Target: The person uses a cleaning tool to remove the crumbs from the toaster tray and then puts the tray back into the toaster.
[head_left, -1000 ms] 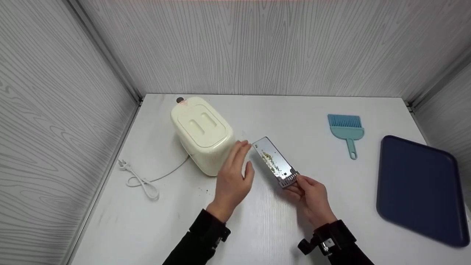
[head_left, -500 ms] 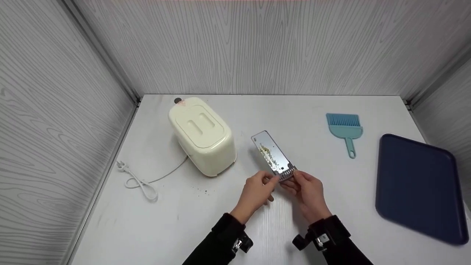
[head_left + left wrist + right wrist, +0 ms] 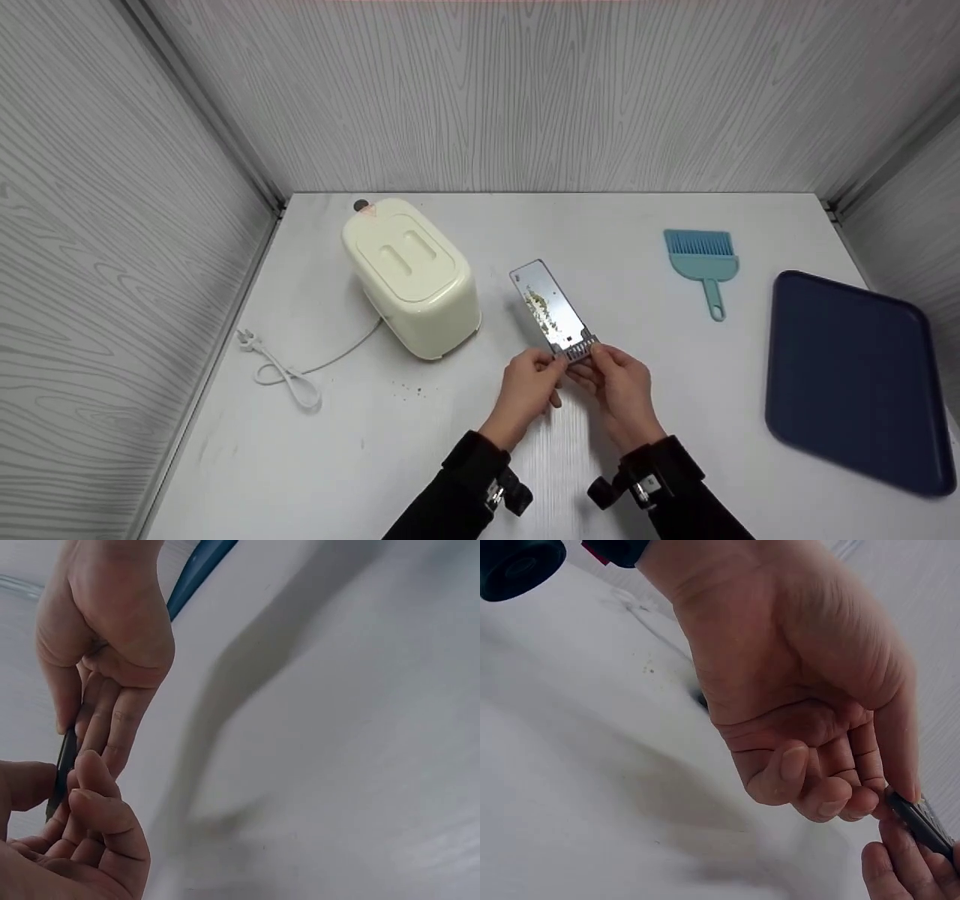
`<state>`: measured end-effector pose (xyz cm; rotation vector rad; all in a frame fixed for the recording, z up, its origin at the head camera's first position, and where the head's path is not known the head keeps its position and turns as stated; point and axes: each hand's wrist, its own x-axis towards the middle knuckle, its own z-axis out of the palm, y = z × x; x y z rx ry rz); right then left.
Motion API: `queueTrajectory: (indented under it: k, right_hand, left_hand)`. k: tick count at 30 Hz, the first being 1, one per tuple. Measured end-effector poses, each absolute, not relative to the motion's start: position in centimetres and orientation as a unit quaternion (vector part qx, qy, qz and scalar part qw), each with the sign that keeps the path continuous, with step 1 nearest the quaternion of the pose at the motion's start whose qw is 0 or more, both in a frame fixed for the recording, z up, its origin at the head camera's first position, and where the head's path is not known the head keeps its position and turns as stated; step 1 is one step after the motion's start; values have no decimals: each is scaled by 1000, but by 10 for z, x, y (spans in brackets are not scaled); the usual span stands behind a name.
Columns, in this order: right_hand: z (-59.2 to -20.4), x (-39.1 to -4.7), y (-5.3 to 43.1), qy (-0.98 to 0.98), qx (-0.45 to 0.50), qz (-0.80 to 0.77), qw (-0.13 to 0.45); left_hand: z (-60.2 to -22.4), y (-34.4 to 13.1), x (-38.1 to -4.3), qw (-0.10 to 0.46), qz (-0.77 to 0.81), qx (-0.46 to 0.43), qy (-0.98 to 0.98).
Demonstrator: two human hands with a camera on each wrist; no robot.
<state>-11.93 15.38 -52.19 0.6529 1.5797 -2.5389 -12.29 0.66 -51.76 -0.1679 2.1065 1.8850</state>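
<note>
A metal crumb tray [image 3: 562, 311] with golden-brown crumbs on its shiny face is held up over the table, slotted end toward the person. My left hand [image 3: 523, 388] pinches the left corner of that end between thumb and fingers. At the opposite corner, my right hand [image 3: 624, 388] grips with the thumb on top and fingers beneath. Both wrist views show the tray edge-on, as a thin dark strip [image 3: 66, 757] between the two hands. To the left stands a cream toaster [image 3: 448, 330] with a lid on top, apart from both hands.
Loose crumbs [image 3: 418, 391] lie on the white table in front of the toaster. A white plug and cord [image 3: 289, 369] trail left of it. A teal brush [image 3: 705, 266] lies at the back right, with a dark blue tray [image 3: 847, 382] near the right edge. Pale wood-grain panels enclose the table.
My left hand has left the toaster's side, moved right and down, and taken hold of the crumb tray. The crumb tray has shifted slightly away from the person, with my right hand following.
</note>
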Motion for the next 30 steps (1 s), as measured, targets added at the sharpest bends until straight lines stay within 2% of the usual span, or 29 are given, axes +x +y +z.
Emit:
queueTrajectory:
  k: [15, 30]
  right_hand:
    - [-519, -121, 154, 596, 189, -778, 62]
    - [-517, -120, 148, 662, 177, -723, 90]
  left_hand:
    - [-518, 2, -123, 162, 763, -115, 616]
    - [-520, -3, -126, 106, 812, -142, 556]
